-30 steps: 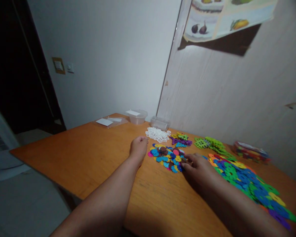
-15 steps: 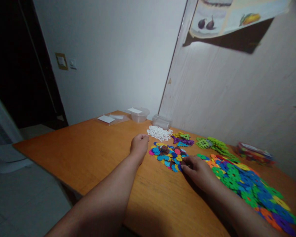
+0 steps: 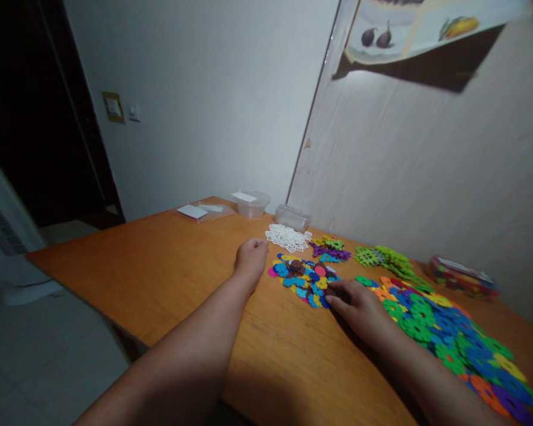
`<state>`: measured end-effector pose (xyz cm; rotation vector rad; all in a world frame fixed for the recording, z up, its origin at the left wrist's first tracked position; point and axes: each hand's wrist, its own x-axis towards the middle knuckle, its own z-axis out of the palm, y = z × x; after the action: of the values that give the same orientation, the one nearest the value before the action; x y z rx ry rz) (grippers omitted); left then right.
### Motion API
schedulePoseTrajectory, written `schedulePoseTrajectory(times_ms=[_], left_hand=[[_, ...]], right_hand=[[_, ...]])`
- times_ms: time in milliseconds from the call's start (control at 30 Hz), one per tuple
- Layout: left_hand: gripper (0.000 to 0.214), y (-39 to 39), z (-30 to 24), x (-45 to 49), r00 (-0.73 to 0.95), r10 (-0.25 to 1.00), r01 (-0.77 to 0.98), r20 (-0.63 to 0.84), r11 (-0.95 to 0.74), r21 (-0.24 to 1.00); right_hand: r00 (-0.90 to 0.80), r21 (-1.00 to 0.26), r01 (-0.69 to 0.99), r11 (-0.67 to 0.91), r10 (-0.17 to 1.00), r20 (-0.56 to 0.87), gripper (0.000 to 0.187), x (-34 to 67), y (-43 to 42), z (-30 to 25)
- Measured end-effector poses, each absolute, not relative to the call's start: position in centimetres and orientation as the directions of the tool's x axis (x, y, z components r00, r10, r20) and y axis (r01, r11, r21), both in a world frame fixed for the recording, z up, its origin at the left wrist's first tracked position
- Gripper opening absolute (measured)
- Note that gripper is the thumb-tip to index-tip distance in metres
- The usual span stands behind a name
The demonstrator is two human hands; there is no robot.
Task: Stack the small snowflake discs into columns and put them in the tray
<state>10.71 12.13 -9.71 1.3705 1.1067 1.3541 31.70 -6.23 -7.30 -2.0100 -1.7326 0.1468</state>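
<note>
A flat pile of small colourful flower-shaped and round pieces (image 3: 299, 279) lies on the wooden table in front of me. Just left of the pile, my left hand (image 3: 251, 260) is closed with its fingers curled in; whatever may be inside is hidden. At the pile's right edge rests my right hand (image 3: 353, 305), its thumb and curved fingers apart, the fingertips touching the pieces. Between thumb and fingers I make out only a dark gap. Larger flower-shaped discs (image 3: 453, 337) in green, blue, orange and other colours spread beyond my right forearm.
Behind the pile lie white lattice pieces (image 3: 288, 238), purple and yellow pieces (image 3: 331, 249) and green lattice pieces (image 3: 388, 260). Clear containers (image 3: 253, 205) and a plastic bag (image 3: 204, 211) sit toward the wall. A red package (image 3: 464, 277) stands at the back right of the table (image 3: 151, 266).
The view has shifted very slightly. Both hands keep almost the same place and shape, and the piles look the same.
</note>
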Motion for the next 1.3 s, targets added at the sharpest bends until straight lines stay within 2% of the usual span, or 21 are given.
schedulePoseTrajectory(times_ms=[167, 400, 533, 667, 767, 933, 1100, 1167, 1300], left_hand=[[0.022, 11.9, -9.5, 10.7, 0.007, 0.982, -0.033, 0.187, -0.187, 0.982], [0.02, 12.1, -9.6, 10.7, 0.004, 0.982, -0.055, 0.187, -0.186, 0.981], [0.02, 12.0, -9.5, 10.7, 0.0, 0.982, -0.055, 0.19, -0.189, 0.98], [0.019, 11.8, -9.2, 10.6, -0.008, 0.981, -0.063, 0.196, -0.196, 0.979], [0.019, 11.8, -9.2, 10.6, -0.007, 0.98, -0.065, 0.198, -0.198, 0.978], [0.018, 11.9, -9.3, 10.6, -0.011, 0.98, -0.075, 0.196, -0.197, 0.978], [0.02, 12.0, -9.4, 10.6, -0.013, 0.979, -0.074, 0.205, -0.205, 0.976], [0.02, 12.0, -9.5, 10.6, -0.011, 0.978, -0.066, 0.207, -0.208, 0.976], [0.019, 11.9, -9.4, 10.6, -0.004, 0.977, -0.068, 0.211, -0.211, 0.975]], right_hand=[[0.173, -0.423, 0.904, -0.06, 0.956, 0.236, 0.029, 31.6, -6.3, -7.4], [0.22, -0.558, 0.828, -0.057, 0.948, 0.23, 0.027, 32.3, -6.2, -7.9], [0.165, -0.566, 0.824, -0.008, 0.96, 0.227, 0.024, 30.9, -7.1, -7.0], [0.014, -0.584, 0.811, 0.035, 0.997, 0.079, 0.014, 28.1, -8.6, -5.8], [-0.043, -0.582, 0.812, 0.047, 0.999, 0.021, 0.009, 26.5, -9.3, -5.3], [-0.052, -0.574, 0.817, 0.059, 0.998, 0.029, 0.015, 26.5, -9.2, -5.3], [0.142, -0.516, 0.856, -0.005, 0.964, 0.226, 0.026, 29.8, -7.8, -6.6], [0.198, -0.479, 0.877, -0.048, 0.943, 0.268, 0.036, 31.2, -7.3, -7.2], [0.18, -0.415, 0.908, -0.061, 0.95, 0.254, 0.044, 32.3, -6.8, -7.8]])
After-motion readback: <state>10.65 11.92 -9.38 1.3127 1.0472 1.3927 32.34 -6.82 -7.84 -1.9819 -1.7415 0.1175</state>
